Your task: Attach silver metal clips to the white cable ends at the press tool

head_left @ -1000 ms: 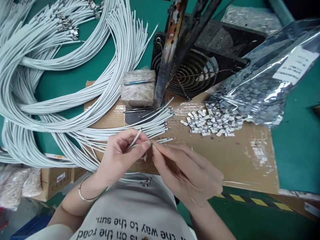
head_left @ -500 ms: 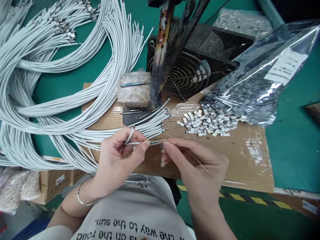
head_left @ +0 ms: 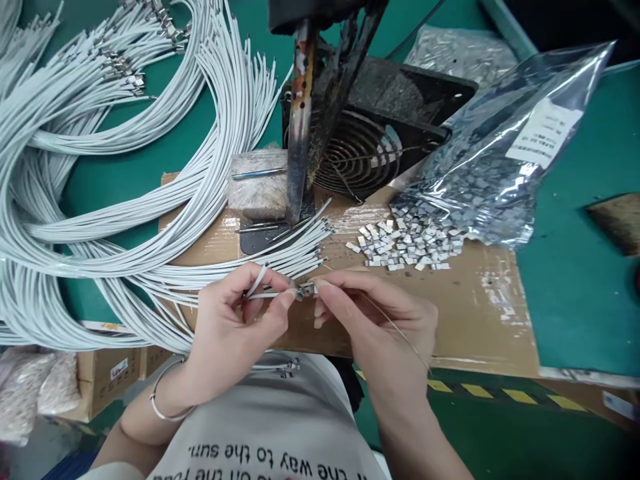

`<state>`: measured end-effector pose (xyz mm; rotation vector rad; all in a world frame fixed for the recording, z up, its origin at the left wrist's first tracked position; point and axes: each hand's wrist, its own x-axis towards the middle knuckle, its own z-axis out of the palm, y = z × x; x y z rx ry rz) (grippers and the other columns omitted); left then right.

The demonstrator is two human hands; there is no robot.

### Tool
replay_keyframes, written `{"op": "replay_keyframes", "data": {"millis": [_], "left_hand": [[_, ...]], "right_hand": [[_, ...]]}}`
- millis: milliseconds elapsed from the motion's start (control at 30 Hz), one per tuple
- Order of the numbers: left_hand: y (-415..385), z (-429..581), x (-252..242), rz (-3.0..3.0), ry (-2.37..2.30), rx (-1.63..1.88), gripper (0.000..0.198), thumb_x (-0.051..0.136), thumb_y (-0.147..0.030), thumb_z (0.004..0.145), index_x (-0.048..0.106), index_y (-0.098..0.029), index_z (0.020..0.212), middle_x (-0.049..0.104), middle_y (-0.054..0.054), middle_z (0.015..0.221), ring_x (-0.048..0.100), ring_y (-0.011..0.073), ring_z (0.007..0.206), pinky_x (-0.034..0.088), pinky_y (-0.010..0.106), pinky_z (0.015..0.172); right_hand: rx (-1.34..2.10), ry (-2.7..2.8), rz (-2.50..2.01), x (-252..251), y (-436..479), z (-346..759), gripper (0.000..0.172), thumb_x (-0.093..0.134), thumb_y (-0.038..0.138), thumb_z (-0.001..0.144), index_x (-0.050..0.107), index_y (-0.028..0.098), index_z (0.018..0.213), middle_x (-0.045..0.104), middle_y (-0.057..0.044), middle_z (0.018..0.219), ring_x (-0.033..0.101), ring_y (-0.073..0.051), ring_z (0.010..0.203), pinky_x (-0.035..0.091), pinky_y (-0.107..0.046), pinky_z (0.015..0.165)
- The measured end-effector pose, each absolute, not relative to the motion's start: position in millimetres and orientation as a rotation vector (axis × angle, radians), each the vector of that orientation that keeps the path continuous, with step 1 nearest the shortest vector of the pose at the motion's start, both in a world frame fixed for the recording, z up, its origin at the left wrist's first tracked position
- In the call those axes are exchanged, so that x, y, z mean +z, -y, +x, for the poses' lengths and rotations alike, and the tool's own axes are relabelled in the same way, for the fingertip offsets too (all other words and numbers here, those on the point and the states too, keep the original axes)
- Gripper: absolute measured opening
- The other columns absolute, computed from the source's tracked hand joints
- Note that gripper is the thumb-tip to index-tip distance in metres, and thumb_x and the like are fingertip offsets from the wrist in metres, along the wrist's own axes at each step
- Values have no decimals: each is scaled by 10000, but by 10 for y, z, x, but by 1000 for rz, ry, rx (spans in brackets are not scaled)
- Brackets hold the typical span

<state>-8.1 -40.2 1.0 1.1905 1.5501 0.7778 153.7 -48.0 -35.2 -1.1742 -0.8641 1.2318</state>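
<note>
My left hand (head_left: 235, 327) pinches the end of a white cable (head_left: 267, 293) between thumb and forefinger, with another cable end poking up between its fingers. My right hand (head_left: 380, 327) pinches a tiny metal piece (head_left: 309, 289) against the cable's stripped tip; a thin wire runs back over this hand. Both hands meet above the near edge of a cardboard sheet (head_left: 480, 320). A row of stripped white cable ends (head_left: 300, 250) lies just beyond the fingers. A heap of small metal pieces (head_left: 405, 243) lies to the right.
Large loops of white cable (head_left: 100, 167) cover the green table at left. A burnt soldering stand (head_left: 300, 127), a sponge block (head_left: 257, 187) with tweezers and a black fan (head_left: 370, 147) stand behind. An open silvery bag (head_left: 500, 167) spills parts at right.
My right hand shifted from gripping the cable tip to holding a small metal piece against it. The view has tilted a little, so everything sits slightly lower and further left.
</note>
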Motion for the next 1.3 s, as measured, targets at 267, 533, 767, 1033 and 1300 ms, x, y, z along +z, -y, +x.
{"op": "replay_keyframes", "data": {"millis": [267, 533, 767, 1033, 1300], "left_hand": [[392, -78, 4, 1221, -1513, 799, 100, 764, -163, 862, 731, -228, 794, 749, 8, 823, 647, 142, 778, 478, 169, 593], [371, -75, -1, 1249, -1493, 820, 112, 781, -151, 857, 738, -231, 790, 775, 3, 838, 653, 130, 761, 453, 151, 552], [367, -71, 20, 1247, -1470, 818, 125, 785, -146, 862, 732, -230, 787, 782, -1, 861, 641, 122, 754, 414, 152, 520], [363, -61, 32, 1224, -1460, 815, 144, 781, -137, 865, 718, -228, 774, 768, -2, 844, 638, 128, 770, 437, 165, 555], [357, -32, 17, 1157, -1441, 859, 143, 774, -114, 869, 723, -208, 775, 777, 0, 865, 609, 87, 690, 429, 142, 550]], "right_hand": [[1159, 1018, -1171, -302, 482, 1552, 246, 775, 46, 884, 858, 276, 916, 764, 29, 810, 652, -68, 560, 555, -188, 502], [1106, 1038, -1207, -354, 468, 1598, 242, 766, 44, 888, 852, 269, 906, 769, 26, 810, 642, -70, 555, 551, -196, 502], [1226, 984, -1178, -360, 459, 1607, 251, 786, 70, 883, 872, 303, 920, 756, 30, 787, 645, -71, 570, 540, -175, 484], [1268, 989, -1154, -355, 464, 1615, 345, 781, 71, 897, 877, 392, 981, 756, 48, 822, 641, -54, 595, 526, -158, 506], [1208, 1011, -1192, -322, 455, 1586, 315, 782, 66, 881, 882, 356, 949, 767, 34, 810, 604, -66, 549, 487, -195, 470]]}}
